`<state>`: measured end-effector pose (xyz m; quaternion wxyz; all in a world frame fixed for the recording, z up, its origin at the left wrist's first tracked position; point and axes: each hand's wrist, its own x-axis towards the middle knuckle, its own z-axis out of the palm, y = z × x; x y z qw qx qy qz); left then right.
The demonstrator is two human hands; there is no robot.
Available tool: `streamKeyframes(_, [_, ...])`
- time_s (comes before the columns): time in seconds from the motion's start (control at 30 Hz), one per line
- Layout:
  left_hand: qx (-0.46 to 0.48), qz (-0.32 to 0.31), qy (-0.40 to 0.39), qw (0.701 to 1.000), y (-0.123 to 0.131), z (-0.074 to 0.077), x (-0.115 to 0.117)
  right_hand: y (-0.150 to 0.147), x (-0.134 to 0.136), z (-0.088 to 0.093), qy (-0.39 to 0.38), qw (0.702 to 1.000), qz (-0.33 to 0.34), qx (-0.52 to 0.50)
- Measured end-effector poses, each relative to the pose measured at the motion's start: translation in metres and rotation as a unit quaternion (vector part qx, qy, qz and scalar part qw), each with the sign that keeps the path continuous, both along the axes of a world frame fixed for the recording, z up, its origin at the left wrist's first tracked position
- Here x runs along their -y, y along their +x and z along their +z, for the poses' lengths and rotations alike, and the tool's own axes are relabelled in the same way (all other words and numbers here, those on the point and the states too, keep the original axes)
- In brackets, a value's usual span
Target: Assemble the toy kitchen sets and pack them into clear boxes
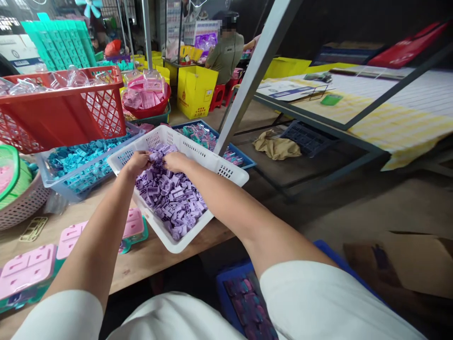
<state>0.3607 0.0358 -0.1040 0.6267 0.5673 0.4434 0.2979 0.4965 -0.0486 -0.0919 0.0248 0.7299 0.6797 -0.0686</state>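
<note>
A white plastic basket (230, 174) holds a heap of small light-purple plastic pieces (173, 193) and tilts a little across the table's edge. At the heap's far end, my left hand (139, 162) curls its fingers round some of these pieces. Close beside it on the right, my right hand (176, 162) is closed among the same pieces, its fingertips partly buried. Left of the basket, pink-lidded teal boxes (30, 269) lie on the wooden table (130, 269), partly covered by my left forearm.
A red basket (63, 113) of clear plastic parts stands over a bin of blue pieces (85, 158). Behind the white basket sits a blue tray (249, 163) of wrapped items. A slanted metal post (247, 71) rises nearby. A seated person (226, 54) is at the back.
</note>
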Motion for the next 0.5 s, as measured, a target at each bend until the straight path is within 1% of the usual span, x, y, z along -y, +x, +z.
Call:
streamKeyframes(0.07, [0.065, 0.015, -0.041, 0.997, -0.006, 0.009, -0.001, -0.006, 0.001, -0.003, 0.0, 1.0, -0.001, 0.012])
streamKeyframes(0.17, [0.15, 0.032, -0.095, 0.984, -0.014, 0.022, 0.001, -0.011, 0.003, -0.007, 0.008, 1.0, 0.002, 0.024])
streamKeyframes(0.27, [0.196, 0.039, -0.141, 0.97, -0.02, 0.03, 0.003, -0.014, 0.002, -0.009, 0.014, 1.0, -0.003, 0.023])
streamKeyframes(0.4, [0.244, 0.066, -0.21, 0.944, -0.025, 0.03, 0.005, -0.012, -0.006, -0.006, 0.029, 0.999, -0.023, 0.002])
streamKeyframes(0.43, [0.245, 0.074, -0.218, 0.942, -0.025, 0.029, 0.006, -0.009, -0.008, -0.004, 0.038, 0.999, -0.029, -0.004])
streamKeyframes(0.5, [0.22, 0.09, -0.221, 0.946, -0.023, 0.025, 0.007, -0.002, -0.012, -0.002, 0.055, 0.998, -0.034, -0.014])
